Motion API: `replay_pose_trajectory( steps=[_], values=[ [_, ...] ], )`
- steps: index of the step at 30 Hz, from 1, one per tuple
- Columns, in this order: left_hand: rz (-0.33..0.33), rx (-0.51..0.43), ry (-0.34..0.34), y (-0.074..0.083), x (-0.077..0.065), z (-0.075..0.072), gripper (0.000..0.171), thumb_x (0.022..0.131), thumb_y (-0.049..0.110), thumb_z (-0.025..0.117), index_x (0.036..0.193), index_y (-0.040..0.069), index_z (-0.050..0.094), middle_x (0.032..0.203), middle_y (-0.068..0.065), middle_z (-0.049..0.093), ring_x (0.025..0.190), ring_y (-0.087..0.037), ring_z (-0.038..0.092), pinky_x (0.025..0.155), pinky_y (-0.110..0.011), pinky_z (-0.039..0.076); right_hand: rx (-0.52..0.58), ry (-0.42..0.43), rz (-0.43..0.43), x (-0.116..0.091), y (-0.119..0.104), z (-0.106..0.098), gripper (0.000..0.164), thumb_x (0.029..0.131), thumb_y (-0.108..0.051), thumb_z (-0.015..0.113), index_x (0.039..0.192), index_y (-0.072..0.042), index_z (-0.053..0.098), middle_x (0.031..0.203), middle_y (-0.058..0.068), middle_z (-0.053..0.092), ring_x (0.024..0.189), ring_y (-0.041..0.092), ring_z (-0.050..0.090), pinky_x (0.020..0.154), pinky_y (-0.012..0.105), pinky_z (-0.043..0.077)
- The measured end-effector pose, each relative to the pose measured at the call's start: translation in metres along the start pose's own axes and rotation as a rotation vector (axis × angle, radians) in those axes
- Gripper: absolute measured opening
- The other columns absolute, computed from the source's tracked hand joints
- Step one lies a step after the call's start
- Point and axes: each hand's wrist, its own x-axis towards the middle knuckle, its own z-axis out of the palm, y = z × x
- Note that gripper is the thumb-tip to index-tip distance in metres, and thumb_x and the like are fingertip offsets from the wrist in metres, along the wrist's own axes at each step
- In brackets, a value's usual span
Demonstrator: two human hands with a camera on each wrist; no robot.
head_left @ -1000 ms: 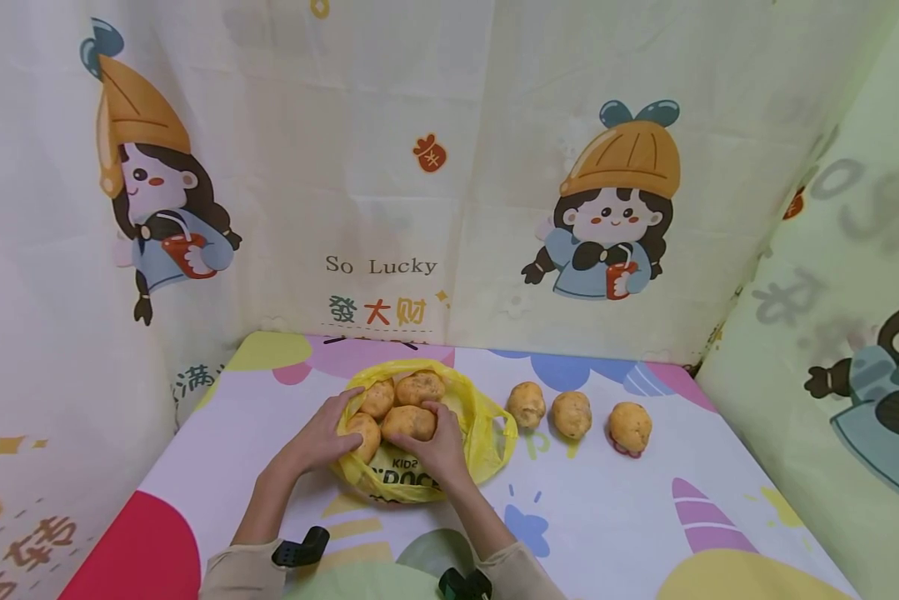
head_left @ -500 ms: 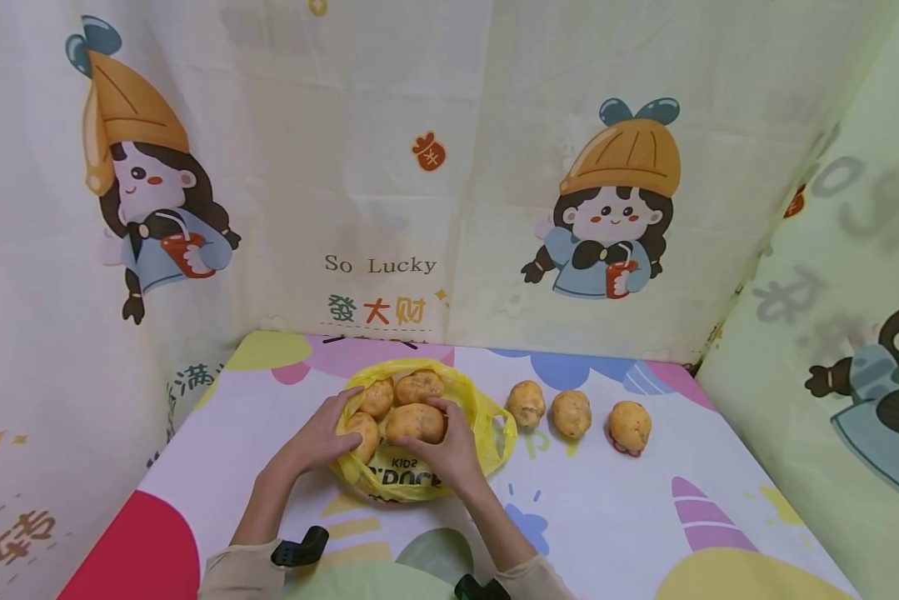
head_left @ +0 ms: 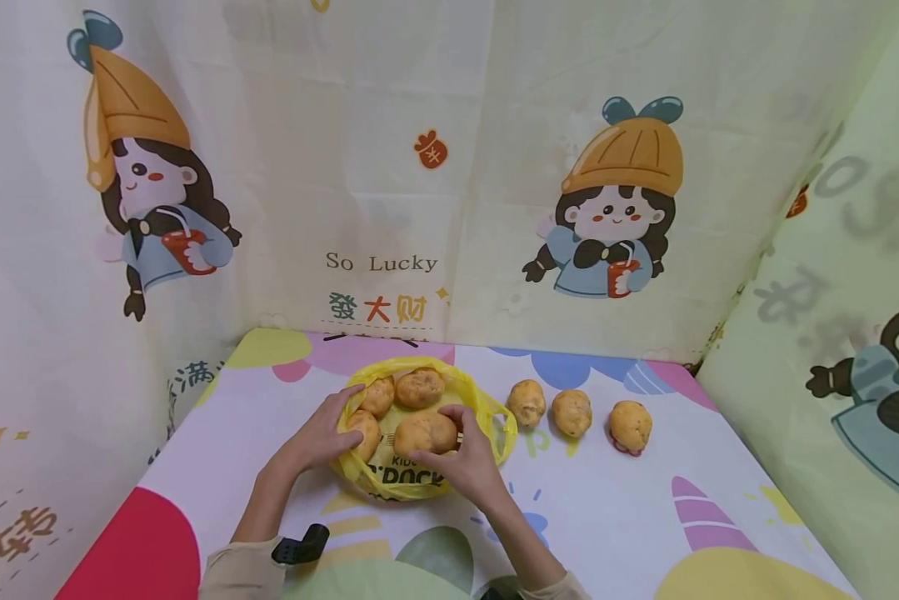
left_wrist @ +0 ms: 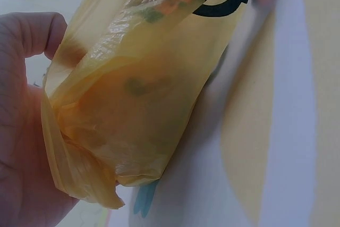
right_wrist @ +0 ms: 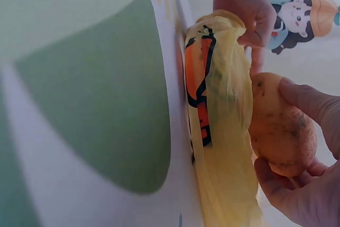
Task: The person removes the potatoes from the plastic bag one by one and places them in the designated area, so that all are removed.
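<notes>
A yellow plastic bag (head_left: 400, 493) lies open on the table with dark lettering on its inner side. My left hand (head_left: 322, 437) grips its left rim, the thumb reaching inside beside a potato (head_left: 363, 433). In the left wrist view the bag's film (left_wrist: 133, 94) bunches against the left hand (left_wrist: 21, 115). My right hand (head_left: 470, 460) holds a larger potato (head_left: 424, 434) between thumb and fingers, over the bag's mouth. The right wrist view shows this potato (right_wrist: 281, 126) raised at the bag's edge. Two more potatoes, one at left (head_left: 377, 397) and one behind (head_left: 419, 388), sit in the bag.
Right of the bag, three loose potatoes stand in a row: a near one (head_left: 526, 404), a middle one (head_left: 572, 413) and a far right one (head_left: 630, 427). A patterned cloth (head_left: 599, 508) covers the table. Printed curtains (head_left: 486, 208) enclose the back and sides.
My right hand has lifted its potato and shifted it to the right, away from the other potatoes in the bag. The left hand stays at the bag's left rim.
</notes>
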Motion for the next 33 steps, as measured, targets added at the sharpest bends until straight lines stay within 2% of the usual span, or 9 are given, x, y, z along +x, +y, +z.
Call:
replay_pose_trajectory(
  steps=[8, 17, 26, 33],
  values=[
    [-0.005, 0.003, 0.001, 0.001, 0.0, -0.001, 0.083, 0.08, 0.02, 0.062, 0.155, 0.0, 0.033, 0.152, -0.031, 0.038, 0.139, -0.046, 0.037, 0.113, -0.067, 0.029, -0.011, -0.009, -0.036, -0.011, 0.003, -0.009, 0.073, 0.075, -0.033, 0.091, 0.132, -0.012, 0.051, 0.125, 0.009, 0.056, 0.115, 0.026, 0.055, 0.095, 0.046, 0.048],
    [0.017, -0.002, 0.012, 0.0, 0.0, -0.001, 0.083, 0.079, 0.019, 0.062, 0.154, -0.002, 0.034, 0.151, -0.031, 0.04, 0.138, -0.046, 0.038, 0.113, -0.066, 0.03, -0.005, -0.02, -0.057, -0.017, 0.008, -0.019, 0.073, 0.074, -0.03, 0.092, 0.132, -0.01, 0.052, 0.131, 0.008, 0.055, 0.119, 0.026, 0.053, 0.097, 0.047, 0.049],
    [0.02, 0.002, 0.013, -0.001, 0.001, 0.0, 0.083, 0.079, 0.019, 0.062, 0.154, -0.002, 0.034, 0.151, -0.031, 0.04, 0.138, -0.046, 0.038, 0.113, -0.066, 0.03, -0.019, -0.053, -0.097, -0.022, 0.013, -0.033, 0.069, 0.073, -0.024, 0.093, 0.13, -0.013, 0.057, 0.134, 0.005, 0.056, 0.123, 0.026, 0.055, 0.096, 0.042, 0.052],
    [0.026, 0.003, 0.019, 0.0, 0.0, -0.001, 0.083, 0.079, 0.019, 0.062, 0.153, -0.004, 0.034, 0.15, -0.032, 0.04, 0.138, -0.048, 0.038, 0.112, -0.067, 0.029, -0.018, -0.072, -0.068, -0.027, 0.015, -0.045, 0.071, 0.072, -0.021, 0.093, 0.133, -0.012, 0.058, 0.133, 0.004, 0.057, 0.123, 0.026, 0.054, 0.098, 0.044, 0.05]
  ],
)
